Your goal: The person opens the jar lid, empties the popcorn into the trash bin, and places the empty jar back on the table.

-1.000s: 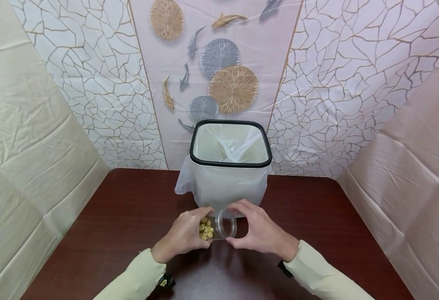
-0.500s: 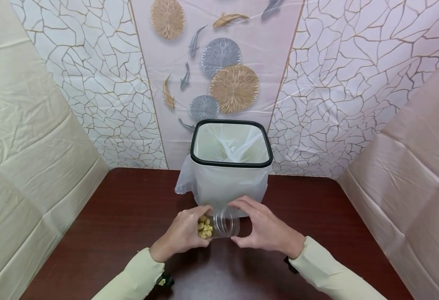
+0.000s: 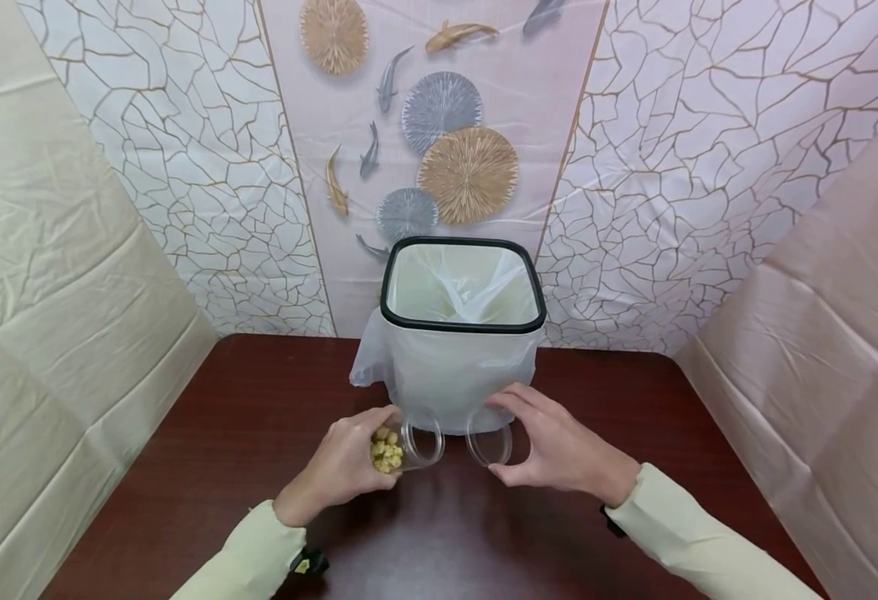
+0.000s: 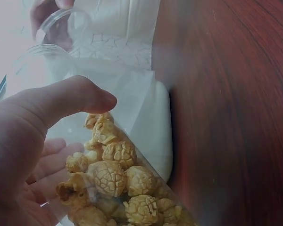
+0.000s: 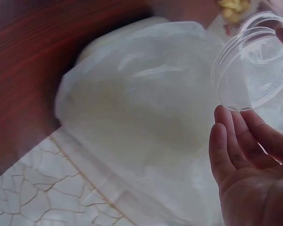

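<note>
"Entry one?"

"Jar, clear, one. Held tilted, in front of the bin, mouth turned toward the person's right. Contents: popcorn, yellow, rounded pieces with cracked-looking coats, gathered toward the base end."

"Held by?"

"Left hand. Grip curled around the jar's body, thumb on the near side, fingers round the far side."

"Touching the surface?"

"Cannot tell from these views."

"Entry two?"

"Lid, clear, round, one. Off the jar, with a gap between them; roughly level with the jar's mouth and facing it."

"Held by?"

"Right hand. Grip pinching the lid by its edge, thumb at the near edge, fingertips at the far edge (the right wrist view shows that edge close up, the jar's popcorn a blur beyond)."

"Furnishings?"

"Bin, one, white, black rim, standing upright on the surface beyond both hands. Fitted with a translucent liner, which drapes over the outside and bunches at the left. Surface: dark red-brown, glossy."

"Surroundings?"

"Backdrop behind the bin, centre panel printed with fish and discs, crackle pattern either side. Beige drapes at left and right. On the person: pale sleeves, dark bands at the wrists."
</note>
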Motion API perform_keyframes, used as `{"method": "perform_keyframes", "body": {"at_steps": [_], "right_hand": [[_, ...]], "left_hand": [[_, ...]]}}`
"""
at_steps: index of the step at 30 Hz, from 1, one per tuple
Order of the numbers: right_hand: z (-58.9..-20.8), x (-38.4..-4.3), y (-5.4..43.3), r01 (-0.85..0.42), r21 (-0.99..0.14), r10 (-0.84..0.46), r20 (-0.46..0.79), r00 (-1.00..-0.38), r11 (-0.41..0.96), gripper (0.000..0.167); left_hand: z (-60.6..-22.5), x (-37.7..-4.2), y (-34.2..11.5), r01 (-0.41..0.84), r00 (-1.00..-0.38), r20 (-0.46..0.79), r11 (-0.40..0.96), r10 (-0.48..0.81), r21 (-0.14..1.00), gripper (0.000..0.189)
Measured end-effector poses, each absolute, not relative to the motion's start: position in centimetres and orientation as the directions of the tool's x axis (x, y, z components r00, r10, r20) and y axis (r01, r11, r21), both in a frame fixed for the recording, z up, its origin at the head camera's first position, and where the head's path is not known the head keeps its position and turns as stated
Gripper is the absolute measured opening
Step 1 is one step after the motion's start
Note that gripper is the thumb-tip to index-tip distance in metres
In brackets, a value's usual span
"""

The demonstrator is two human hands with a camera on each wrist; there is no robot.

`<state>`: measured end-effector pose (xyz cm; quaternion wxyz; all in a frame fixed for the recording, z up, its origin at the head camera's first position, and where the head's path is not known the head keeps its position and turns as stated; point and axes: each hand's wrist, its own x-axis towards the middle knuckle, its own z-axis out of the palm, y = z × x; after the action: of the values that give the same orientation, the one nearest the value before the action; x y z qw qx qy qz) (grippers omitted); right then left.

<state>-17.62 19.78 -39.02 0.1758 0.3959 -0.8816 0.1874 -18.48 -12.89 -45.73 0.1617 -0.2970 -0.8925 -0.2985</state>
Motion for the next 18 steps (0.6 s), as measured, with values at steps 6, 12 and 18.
{"method": "perform_keyframes", "body": {"at_steps": [6, 12, 18], "right_hand": [[-40.1, -17.7, 21.5, -0.737, -0.172, -0.628, 0.42, -0.655, 0.654, 0.073], [-42.0, -17.5, 22.9, -0.717, -0.164, -0.627, 0.381, -0.679, 0.677, 0.068], [-44.5, -17.4, 23.9, -0.685, -0.156, -0.634, 0.279, -0.721, 0.711, 0.063]], "left_hand": [[-45.9, -18.1, -14.5, 0.6, -0.792, 0.456, 0.654, 0.406, 0.461, 0.075], [-46.3, -17.7, -15.8, 0.575, -0.805, 0.456, 0.686, 0.379, 0.446, 0.077], [-46.6, -17.4, -16.6, 0.55, -0.819, 0.448, 0.717, 0.359, 0.429, 0.078]]}}
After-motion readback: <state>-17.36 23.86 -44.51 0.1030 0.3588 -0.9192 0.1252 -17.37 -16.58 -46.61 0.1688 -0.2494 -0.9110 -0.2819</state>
